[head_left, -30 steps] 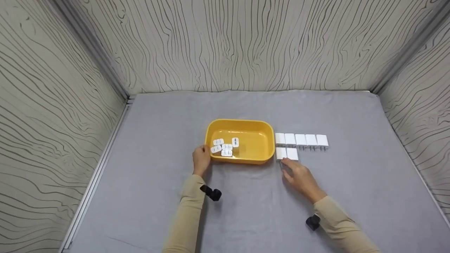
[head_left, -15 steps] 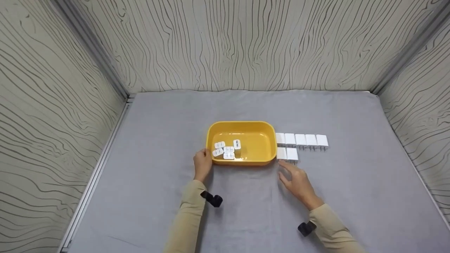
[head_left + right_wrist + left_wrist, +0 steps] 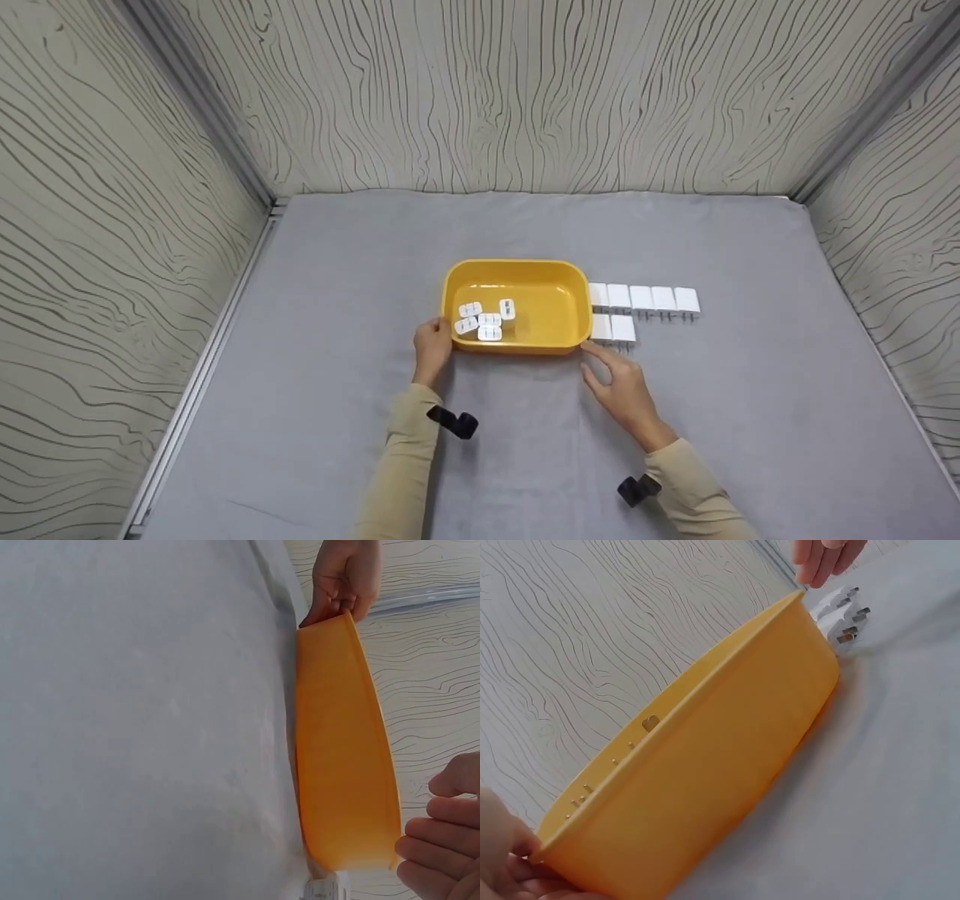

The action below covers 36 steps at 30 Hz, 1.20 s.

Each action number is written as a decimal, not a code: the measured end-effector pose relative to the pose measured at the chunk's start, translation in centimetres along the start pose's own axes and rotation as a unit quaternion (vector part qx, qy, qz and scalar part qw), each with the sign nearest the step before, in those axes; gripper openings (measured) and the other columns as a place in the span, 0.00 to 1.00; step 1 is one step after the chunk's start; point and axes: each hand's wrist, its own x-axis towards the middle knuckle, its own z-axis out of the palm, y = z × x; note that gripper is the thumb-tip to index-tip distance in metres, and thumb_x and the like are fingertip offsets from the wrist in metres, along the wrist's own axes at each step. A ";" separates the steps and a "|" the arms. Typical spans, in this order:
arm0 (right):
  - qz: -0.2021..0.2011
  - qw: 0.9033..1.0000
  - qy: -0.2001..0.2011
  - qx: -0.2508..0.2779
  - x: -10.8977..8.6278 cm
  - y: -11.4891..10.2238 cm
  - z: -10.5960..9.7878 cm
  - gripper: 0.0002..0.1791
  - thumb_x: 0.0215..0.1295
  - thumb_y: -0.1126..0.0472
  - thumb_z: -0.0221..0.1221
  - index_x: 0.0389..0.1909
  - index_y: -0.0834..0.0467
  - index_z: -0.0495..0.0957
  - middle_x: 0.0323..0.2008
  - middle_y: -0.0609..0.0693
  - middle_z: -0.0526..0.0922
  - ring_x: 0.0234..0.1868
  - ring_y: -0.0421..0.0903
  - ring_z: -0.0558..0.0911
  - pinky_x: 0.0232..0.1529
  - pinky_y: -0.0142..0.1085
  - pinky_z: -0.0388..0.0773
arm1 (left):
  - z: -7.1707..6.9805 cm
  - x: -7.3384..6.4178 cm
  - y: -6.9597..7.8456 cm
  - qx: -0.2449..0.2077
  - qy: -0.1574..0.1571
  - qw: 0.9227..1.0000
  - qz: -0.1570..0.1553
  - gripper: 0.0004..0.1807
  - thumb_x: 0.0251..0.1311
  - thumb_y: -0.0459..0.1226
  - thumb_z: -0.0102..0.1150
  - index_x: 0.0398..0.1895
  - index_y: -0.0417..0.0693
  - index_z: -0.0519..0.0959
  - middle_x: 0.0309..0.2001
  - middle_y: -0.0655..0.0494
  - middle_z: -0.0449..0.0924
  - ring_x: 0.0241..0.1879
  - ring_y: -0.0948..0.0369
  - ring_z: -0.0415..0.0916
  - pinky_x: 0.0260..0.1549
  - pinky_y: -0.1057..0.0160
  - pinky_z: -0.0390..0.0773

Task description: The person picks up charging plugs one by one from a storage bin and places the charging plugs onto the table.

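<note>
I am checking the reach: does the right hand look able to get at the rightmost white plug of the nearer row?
Probably yes: the right hand is close, holding nothing, and nothing covers the white plug; its right side is also free.

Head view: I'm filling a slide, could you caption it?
Left hand gripping a yellow tub of five white pronged blocks, right hand by a corner, seven more blocks in rows alongside.
</note>
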 end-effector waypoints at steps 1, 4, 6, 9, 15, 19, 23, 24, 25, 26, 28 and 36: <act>-0.002 1.000 0.002 0.002 0.1 -0.1 0.1 0.19 0.49 0.76 0.66 0.45 0.68 0.81 0.44 0.62 0.86 0.46 0.58 0.85 0.47 0.48 0.80 | 0.0 -0.1 0.3 0.001 -0.005 1.000 -0.016 0.21 0.64 0.33 0.42 0.11 0.50 0.58 0.15 0.61 0.54 0.18 0.63 0.54 0.21 0.67 0.55; -0.011 1.000 0.004 0.010 0.4 -0.6 0.3 0.18 0.49 0.75 0.66 0.45 0.68 0.81 0.44 0.62 0.86 0.46 0.57 0.85 0.47 0.48 0.80 | 0.2 -0.2 0.7 0.009 -0.003 1.000 -0.026 0.21 0.66 0.33 0.42 0.11 0.51 0.57 0.15 0.61 0.53 0.18 0.64 0.53 0.21 0.68 0.54; -0.015 1.000 0.004 0.015 0.5 -0.8 0.4 0.18 0.50 0.75 0.66 0.45 0.69 0.81 0.44 0.62 0.86 0.46 0.57 0.85 0.47 0.48 0.80 | 0.2 -0.3 0.9 0.022 -0.005 0.999 -0.025 0.22 0.67 0.34 0.41 0.11 0.52 0.57 0.15 0.62 0.53 0.19 0.63 0.54 0.22 0.68 0.55; -0.012 1.000 0.001 0.022 0.9 -1.2 0.9 0.18 0.51 0.74 0.66 0.45 0.69 0.80 0.44 0.61 0.86 0.46 0.57 0.85 0.47 0.47 0.80 | 0.2 -0.3 0.9 0.038 -0.010 0.999 -0.022 0.22 0.68 0.36 0.42 0.12 0.52 0.58 0.17 0.60 0.55 0.22 0.62 0.56 0.24 0.67 0.57; 0.000 0.999 -0.010 0.038 1.7 -1.9 2.0 0.17 0.54 0.72 0.65 0.47 0.67 0.80 0.45 0.60 0.86 0.47 0.56 0.84 0.49 0.46 0.79 | 0.0 -0.1 0.8 0.041 -0.023 0.998 -0.030 0.21 0.68 0.37 0.43 0.14 0.49 0.62 0.20 0.56 0.62 0.26 0.60 0.60 0.27 0.67 0.61; 0.000 0.999 -0.004 0.047 2.2 -2.2 2.7 0.16 0.54 0.72 0.65 0.45 0.67 0.81 0.45 0.60 0.86 0.47 0.56 0.84 0.49 0.46 0.79 | -0.1 -0.1 0.6 0.038 -0.034 0.998 -0.033 0.20 0.69 0.37 0.43 0.15 0.49 0.63 0.21 0.56 0.62 0.26 0.61 0.60 0.27 0.67 0.61; 0.005 0.999 -0.003 0.053 2.7 -2.4 3.3 0.15 0.54 0.72 0.65 0.45 0.67 0.81 0.44 0.60 0.86 0.47 0.55 0.85 0.50 0.46 0.80 | -0.2 -0.2 0.4 0.038 -0.036 0.998 -0.025 0.19 0.69 0.37 0.43 0.16 0.49 0.62 0.21 0.56 0.61 0.26 0.61 0.60 0.27 0.67 0.61; 0.008 0.998 -0.006 0.054 2.8 -2.4 3.4 0.15 0.54 0.72 0.65 0.45 0.67 0.81 0.44 0.60 0.86 0.48 0.55 0.85 0.50 0.45 0.80 | -0.2 -0.2 0.4 0.038 -0.036 0.998 -0.022 0.19 0.69 0.37 0.43 0.16 0.49 0.62 0.21 0.56 0.61 0.26 0.61 0.60 0.27 0.67 0.61; 0.011 0.998 -0.010 0.055 2.9 -2.5 3.5 0.15 0.55 0.72 0.64 0.45 0.67 0.81 0.45 0.60 0.86 0.48 0.55 0.85 0.50 0.45 0.80 | -0.2 -0.2 0.4 0.037 -0.036 0.998 -0.021 0.19 0.69 0.37 0.43 0.16 0.49 0.62 0.21 0.56 0.61 0.26 0.61 0.60 0.27 0.66 0.60; 0.013 0.998 -0.012 0.055 3.1 -2.6 3.6 0.15 0.55 0.71 0.64 0.45 0.67 0.81 0.45 0.60 0.86 0.48 0.55 0.85 0.50 0.45 0.80 | -0.2 -0.2 0.4 0.036 -0.037 0.998 -0.020 0.19 0.69 0.37 0.43 0.16 0.49 0.62 0.21 0.57 0.60 0.26 0.61 0.60 0.27 0.66 0.60; 0.014 0.998 -0.015 0.057 3.4 -2.6 3.9 0.15 0.55 0.71 0.64 0.45 0.67 0.81 0.45 0.60 0.86 0.48 0.55 0.85 0.50 0.45 0.80 | -0.2 -0.2 0.4 0.036 -0.039 0.998 -0.017 0.20 0.69 0.37 0.43 0.15 0.50 0.61 0.20 0.58 0.59 0.25 0.61 0.59 0.27 0.67 0.59; 0.029 0.997 -0.017 0.072 4.4 -2.7 4.8 0.14 0.57 0.71 0.63 0.46 0.67 0.81 0.45 0.61 0.86 0.48 0.57 0.85 0.49 0.46 0.80 | -0.4 -0.1 0.2 0.010 -0.061 0.998 -0.021 0.18 0.72 0.38 0.44 0.25 0.38 0.76 0.22 0.58 0.66 0.27 0.63 0.63 0.29 0.70 0.63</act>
